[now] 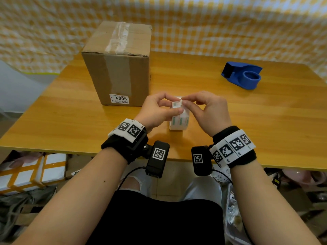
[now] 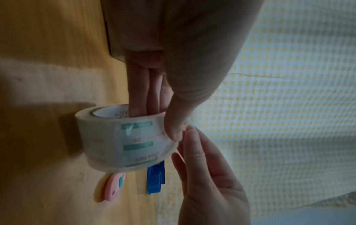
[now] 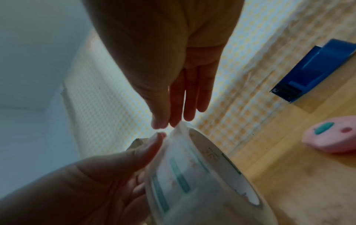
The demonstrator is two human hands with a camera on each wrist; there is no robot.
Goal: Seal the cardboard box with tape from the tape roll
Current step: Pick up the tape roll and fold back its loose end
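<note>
The see-through tape roll with green marks [image 1: 179, 119] stands on its edge on the wooden table [image 1: 247, 124], near the front. The left hand [image 1: 157, 110] holds it, fingers inside the hole and thumb on the outside. The right hand [image 1: 210, 110] pinches the loose tape end at the top. The brown cardboard box [image 1: 118, 68] sits behind, to the left. A blue plastic tape holder [image 1: 242, 75] lies far right. A pink round thing [image 2: 113, 187] lies near it.
</note>
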